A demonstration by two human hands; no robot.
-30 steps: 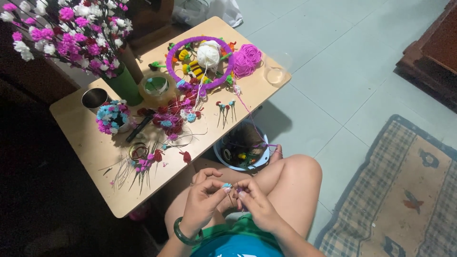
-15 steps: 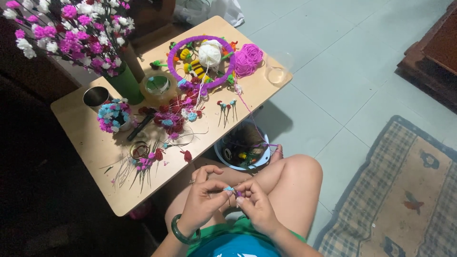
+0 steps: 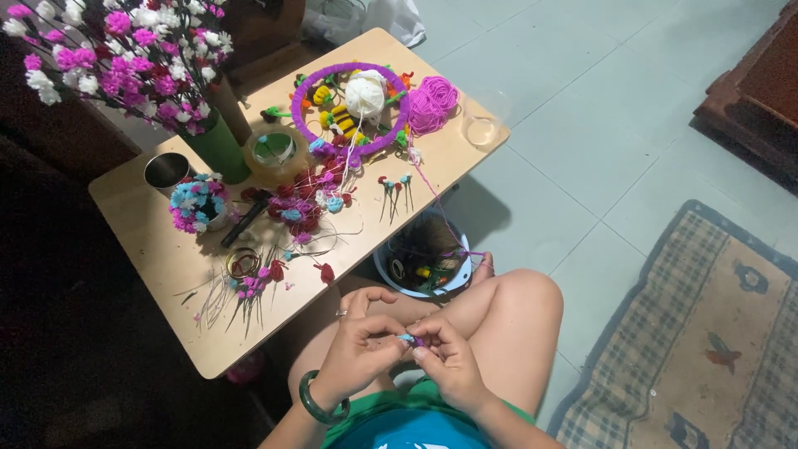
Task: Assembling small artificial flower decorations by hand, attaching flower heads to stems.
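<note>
Two hands met over your lap, below the worktop [image 3: 166, 274]: your left hand [image 3: 359, 345] and right hand [image 3: 449, 359] pinched a tiny blue-and-purple flower piece [image 3: 409, 339] between fingertips. Steady, close pinches near the piece looked wisest.

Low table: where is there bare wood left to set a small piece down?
On the low table, bare wood shows at the near left corner below the flower tuft and wire bundle, and a strip between the pink yarn and clear cup. The middle, around the purple ring and tape roll, is crowded.
</note>
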